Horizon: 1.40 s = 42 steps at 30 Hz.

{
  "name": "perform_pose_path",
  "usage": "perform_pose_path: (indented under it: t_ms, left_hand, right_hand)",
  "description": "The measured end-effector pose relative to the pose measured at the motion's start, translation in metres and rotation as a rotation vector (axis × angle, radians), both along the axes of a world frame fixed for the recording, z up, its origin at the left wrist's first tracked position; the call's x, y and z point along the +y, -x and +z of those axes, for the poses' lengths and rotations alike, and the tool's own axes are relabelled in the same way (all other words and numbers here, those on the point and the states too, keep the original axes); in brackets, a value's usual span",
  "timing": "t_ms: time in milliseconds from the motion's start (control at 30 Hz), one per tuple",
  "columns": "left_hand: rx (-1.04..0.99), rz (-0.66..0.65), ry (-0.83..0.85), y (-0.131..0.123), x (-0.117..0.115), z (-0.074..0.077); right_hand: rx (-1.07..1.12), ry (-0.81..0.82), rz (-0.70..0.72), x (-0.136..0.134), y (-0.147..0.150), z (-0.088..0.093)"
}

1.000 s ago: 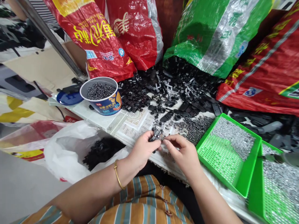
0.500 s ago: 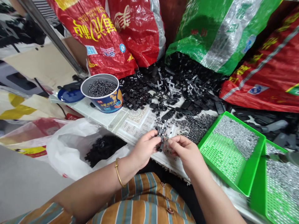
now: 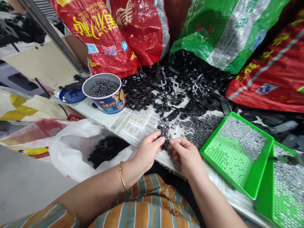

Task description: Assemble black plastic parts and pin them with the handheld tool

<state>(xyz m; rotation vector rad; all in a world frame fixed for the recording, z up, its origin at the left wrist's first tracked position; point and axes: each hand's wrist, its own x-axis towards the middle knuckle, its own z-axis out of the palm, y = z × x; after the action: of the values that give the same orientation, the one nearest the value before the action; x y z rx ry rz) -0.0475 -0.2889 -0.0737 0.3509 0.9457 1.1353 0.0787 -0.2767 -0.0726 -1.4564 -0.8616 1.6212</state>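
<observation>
Between the thumb and fingers of my left hand (image 3: pixel 148 152) is a small black jointed plastic assembly (image 3: pixel 165 131), held upright above the table's near edge. It has short arms and round light-coloured pins. My right hand (image 3: pixel 186 155) is closed in a pinch, its thumb and forefinger tips against the lower right side of the assembly. Whatever lies in that pinch is too small to make out. Just beyond the hands, tiny black parts (image 3: pixel 201 128) are spread in a layer on the table (image 3: pixel 128 129).
To the right, green perforated trays (image 3: pixel 257 177) hold small silvery pieces. A blue tub (image 3: pixel 111 106) of tiny dark parts stands left. Black plastic parts (image 3: pixel 142 99) are heaped behind, below red and green sacks (image 3: pixel 152 31). A white bag (image 3: pixel 71 152) with black pieces hangs below the left edge.
My right fingertips have moved left and slightly up, closing the small gap to the assembly. My left hand still holds the assembly, now tipped a little differently. The view has shifted slightly.
</observation>
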Motion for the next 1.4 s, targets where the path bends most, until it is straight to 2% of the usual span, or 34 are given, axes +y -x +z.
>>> perform_pose_path:
  t_ms: [333, 533, 733, 800, 867, 967, 1033, 1100, 1167, 1267, 1400]
  left_hand:
    - [0.001, -0.017, -0.029, 0.000, 0.000, 0.002]
    - [-0.065, -0.005, 0.004, -0.001, 0.002, 0.001]
    - [-0.083, -0.033, 0.021, -0.002, 0.001, 0.003]
    - [-0.077, -0.036, 0.036, -0.002, 0.001, 0.004]
    - [-0.077, -0.021, 0.052, -0.001, 0.002, 0.006]
    - [-0.143, -0.031, 0.060, 0.000, 0.002, 0.008]
    - [-0.253, -0.129, 0.053, -0.001, 0.000, 0.008]
    - [-0.379, -0.249, 0.060, -0.003, -0.003, 0.008]
    - [-0.469, -0.289, 0.082, -0.006, -0.005, 0.007]
    - [-0.523, -0.307, 0.077, -0.009, -0.007, 0.007]
    - [-0.447, -0.416, 0.027, -0.008, -0.007, 0.010]
  right_hand:
    - [-0.156, -0.153, 0.024, -0.003, -0.001, -0.006]
    - [-0.441, -0.395, 0.052, -0.010, -0.002, -0.006]
    - [-0.703, -0.765, 0.125, -0.014, -0.007, -0.014]
    - [-0.737, -0.813, 0.146, -0.014, -0.009, -0.015]
    - [-0.687, -0.734, 0.138, -0.014, -0.010, -0.014]
    - [-0.377, -0.387, 0.060, -0.012, -0.010, -0.008]
    - [-0.055, -0.142, -0.009, -0.010, -0.010, -0.004]
    - [0.219, 0.021, -0.017, -0.007, -0.010, 0.000]
    - [0.394, 0.107, 0.028, -0.003, -0.010, 0.004]
    - [0.527, 0.140, 0.058, 0.003, -0.011, 0.011]
    - [0.428, 0.112, -0.003, 0.004, -0.014, 0.021]
